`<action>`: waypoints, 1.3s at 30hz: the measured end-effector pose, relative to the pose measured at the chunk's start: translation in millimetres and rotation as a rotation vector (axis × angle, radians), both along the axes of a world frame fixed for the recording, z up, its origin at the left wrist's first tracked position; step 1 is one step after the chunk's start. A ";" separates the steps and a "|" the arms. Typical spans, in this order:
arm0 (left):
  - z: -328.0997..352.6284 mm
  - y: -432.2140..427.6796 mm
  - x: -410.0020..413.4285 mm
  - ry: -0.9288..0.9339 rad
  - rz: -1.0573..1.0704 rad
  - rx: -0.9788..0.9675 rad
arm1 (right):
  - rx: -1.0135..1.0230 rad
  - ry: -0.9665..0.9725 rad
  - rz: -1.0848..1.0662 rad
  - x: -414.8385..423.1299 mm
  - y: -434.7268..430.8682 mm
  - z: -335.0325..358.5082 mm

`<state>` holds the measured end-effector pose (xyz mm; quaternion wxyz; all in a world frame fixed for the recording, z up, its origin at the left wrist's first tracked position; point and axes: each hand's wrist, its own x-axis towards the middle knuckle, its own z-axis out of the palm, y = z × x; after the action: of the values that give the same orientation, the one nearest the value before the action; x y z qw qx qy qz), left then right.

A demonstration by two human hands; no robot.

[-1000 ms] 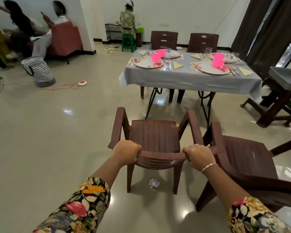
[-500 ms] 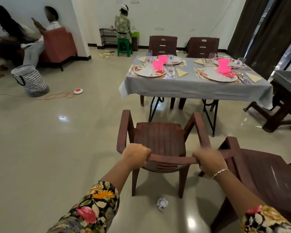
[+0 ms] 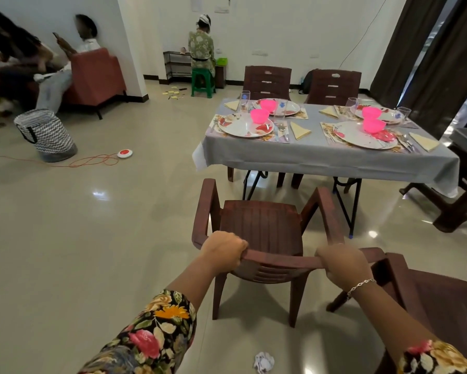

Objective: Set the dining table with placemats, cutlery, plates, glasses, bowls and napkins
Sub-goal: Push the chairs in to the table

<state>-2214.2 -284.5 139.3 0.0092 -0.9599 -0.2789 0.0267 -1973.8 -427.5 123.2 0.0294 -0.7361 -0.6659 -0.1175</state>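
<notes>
Gripping the top rail of a brown plastic chair (image 3: 259,228), the left hand (image 3: 222,249) is seen clenched round the rail's left end and the right hand (image 3: 343,265) round its right end, a silver bracelet (image 3: 360,286) being worn on the right wrist. The chair is viewed from behind, its seat turned toward twelve o'clock, where the counter (image 3: 321,157) stands under a grey cloth, well apart from the chair. Four places are laid on it. At the near left place, at about twelve o'clock, a floral plate (image 3: 240,128) is set on a placemat (image 3: 267,138), with a pink bowl (image 3: 259,115) on its far side, cutlery (image 3: 280,130) just to its right and a folded yellow napkin (image 3: 299,130) beyond that. At one o'clock a second plate (image 3: 359,137) carries a second bowl (image 3: 373,126), with a second napkin (image 3: 423,141) to its right. Two more plates with pink bowls are laid along the far edge, and clear glasses (image 3: 244,99) are stood among the settings. Two matching chairs (image 3: 267,79) are drawn up at the counter's far side. A further brown chair (image 3: 442,298) is found at four o'clock, just beside the right hand. A crumpled paper (image 3: 263,361) lies on the floor at six o'clock, and a zigzag-patterned basket (image 3: 46,136) is seen at ten o'clock beside an orange cable (image 3: 92,161).
</notes>
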 end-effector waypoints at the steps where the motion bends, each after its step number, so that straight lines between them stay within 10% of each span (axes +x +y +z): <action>1: 0.2 6.9 3.7 0.006 -0.003 0.002 | -0.001 0.003 -0.004 2.9 7.0 0.4; 39: -5.4 173.8 89.7 0.020 0.034 0.034 | 0.128 -0.032 0.055 86.6 167.6 -10.9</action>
<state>-2124.5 -110.7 133.9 0.0278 -0.9544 -0.2955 0.0319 -1887.2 -259.9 112.2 0.0691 -0.7123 -0.6773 -0.1707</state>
